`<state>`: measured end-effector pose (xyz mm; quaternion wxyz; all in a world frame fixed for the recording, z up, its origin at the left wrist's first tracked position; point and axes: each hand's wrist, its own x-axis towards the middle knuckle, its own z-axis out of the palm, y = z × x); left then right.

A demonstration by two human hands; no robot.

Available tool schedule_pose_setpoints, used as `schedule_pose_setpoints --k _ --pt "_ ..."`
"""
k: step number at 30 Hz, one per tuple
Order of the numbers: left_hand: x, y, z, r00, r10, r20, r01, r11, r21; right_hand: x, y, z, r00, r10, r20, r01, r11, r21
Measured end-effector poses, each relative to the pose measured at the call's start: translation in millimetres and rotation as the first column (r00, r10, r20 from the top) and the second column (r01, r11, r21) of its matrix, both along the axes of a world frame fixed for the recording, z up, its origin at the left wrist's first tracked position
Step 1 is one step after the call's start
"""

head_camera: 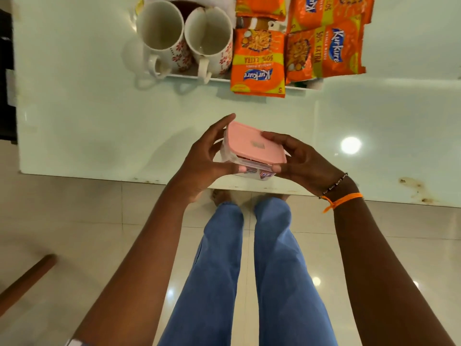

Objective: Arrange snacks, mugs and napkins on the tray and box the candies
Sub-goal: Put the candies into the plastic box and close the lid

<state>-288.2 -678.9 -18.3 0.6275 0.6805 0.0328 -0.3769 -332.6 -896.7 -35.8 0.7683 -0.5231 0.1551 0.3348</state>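
A small clear candy box with a pink lid (pixel 252 143) is held above the table's near edge. My left hand (pixel 207 161) grips its left side and my right hand (pixel 296 158) grips its right side. Wrapped candies show through the box's front wall under the lid. On the white tray (pixel 219 78) at the far side stand two white mugs with red flowers (pixel 162 36) (pixel 209 41), handles toward me. Several orange snack packets (pixel 259 63) (pixel 324 51) lie to the right of the mugs. No napkins are visible.
The glossy white table (pixel 99 121) has a stained near edge at the right (pixel 414 188). A brown wooden piece (pixel 27 280) juts in over the tiled floor at the lower left. My legs in blue jeans stand below the table edge.
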Motion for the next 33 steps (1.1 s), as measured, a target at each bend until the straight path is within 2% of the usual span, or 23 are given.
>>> schedule_pose_setpoints --k 4,11,13,15,17,20,21,23,25,27,29,33 --pt "1 8 -4 0.997 0.066 -0.040 -0.066 0.998 0.012 5 4 -4 0.997 0.042 -0.062 -0.036 0.995 0.090" --pt "3 9 -13 0.970 0.159 -0.183 -0.170 0.984 -0.049 22 6 -16 0.989 0.120 -0.088 -0.119 0.993 0.017" --pt "5 10 -12 0.932 0.207 -0.298 -0.254 0.959 -0.130 27 6 -14 0.989 0.141 -0.048 -0.144 0.987 -0.066" --pt "12 10 -6 0.839 0.252 -0.483 -0.389 0.898 -0.207 33 7 -9 0.983 0.176 0.052 -0.166 0.972 -0.164" --pt "18 5 -1 0.766 0.302 -0.568 -0.448 0.884 -0.135 38 9 -2 0.961 0.236 0.141 -0.195 0.947 -0.254" --pt "24 -10 4 0.782 0.378 -0.496 -0.380 0.919 0.102 48 15 8 0.895 0.395 0.207 -0.284 0.863 -0.417" --pt "25 -15 4 0.792 0.399 -0.461 -0.376 0.915 0.147 51 19 10 0.900 0.383 0.206 -0.268 0.861 -0.432" --pt "28 -20 1 0.802 0.460 -0.382 -0.415 0.888 0.198 56 29 12 0.967 0.163 0.194 -0.078 0.921 -0.382" --pt "32 -23 0 0.804 0.509 -0.305 -0.464 0.860 0.212 63 44 13 0.989 -0.127 0.078 0.148 0.906 -0.396" --pt "33 -25 -1 0.822 0.512 -0.250 -0.467 0.856 0.220 71 61 11 0.945 -0.302 -0.125 0.212 0.858 -0.467" --pt "34 -25 -2 0.815 0.538 -0.215 -0.484 0.836 0.258 77 77 8 0.908 -0.350 -0.230 0.173 0.814 -0.555" --pt "42 -10 -2 0.805 0.588 -0.077 -0.532 0.774 0.344 80 105 7 0.915 -0.403 -0.030 0.287 0.700 -0.654"
